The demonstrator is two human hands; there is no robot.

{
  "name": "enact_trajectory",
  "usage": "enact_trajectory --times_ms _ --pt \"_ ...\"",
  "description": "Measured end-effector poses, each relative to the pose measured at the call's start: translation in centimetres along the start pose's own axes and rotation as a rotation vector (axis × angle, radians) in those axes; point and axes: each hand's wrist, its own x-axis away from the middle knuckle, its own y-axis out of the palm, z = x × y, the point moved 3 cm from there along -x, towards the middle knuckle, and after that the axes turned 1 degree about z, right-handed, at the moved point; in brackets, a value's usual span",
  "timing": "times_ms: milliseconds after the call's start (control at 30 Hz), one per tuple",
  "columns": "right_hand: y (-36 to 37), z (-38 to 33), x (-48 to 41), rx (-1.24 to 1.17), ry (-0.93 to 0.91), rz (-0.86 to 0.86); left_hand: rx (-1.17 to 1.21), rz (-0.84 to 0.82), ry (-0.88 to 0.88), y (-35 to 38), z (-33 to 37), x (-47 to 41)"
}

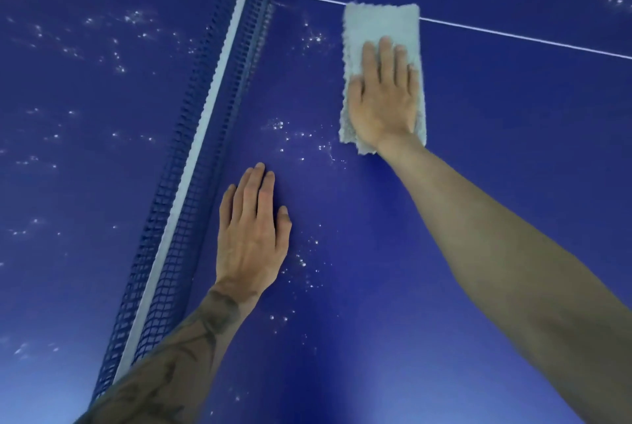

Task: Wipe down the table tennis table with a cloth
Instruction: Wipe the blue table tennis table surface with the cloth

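A blue table tennis table [496, 150] fills the view, speckled with small white spots. A pale grey folded cloth [379, 25] lies flat on it, its far end over the white centre line [513, 34]. My right hand [384, 95] presses flat on the cloth's near half, fingers straight. My left hand [253, 232] rests flat on the bare table surface just right of the net, fingers straight and together, holding nothing.
The blue net [201, 136] with its white top band runs from the lower left to the top centre, splitting the table in two halves. White specks dot both halves, thick left of the net and between my hands.
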Motion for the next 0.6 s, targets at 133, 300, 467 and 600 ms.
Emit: enact_trajectory --times_ms 133,300,467,600 --pt "0.6 1.8 3.7 0.087 -0.178 -0.019 0.032 -0.002 -0.006 0.7 -0.7 0.2" --pt "-0.5 3.4 -1.5 0.044 0.102 0.050 0.051 0.023 -0.001 0.9 -0.9 0.2" --pt "1.2 -3.7 0.6 0.044 -0.107 0.005 0.042 0.015 0.002 0.7 -0.8 0.1" --pt "1.6 -1.1 5.6 0.110 -0.205 -0.024 0.045 0.008 -0.005 0.6 -0.8 0.1"
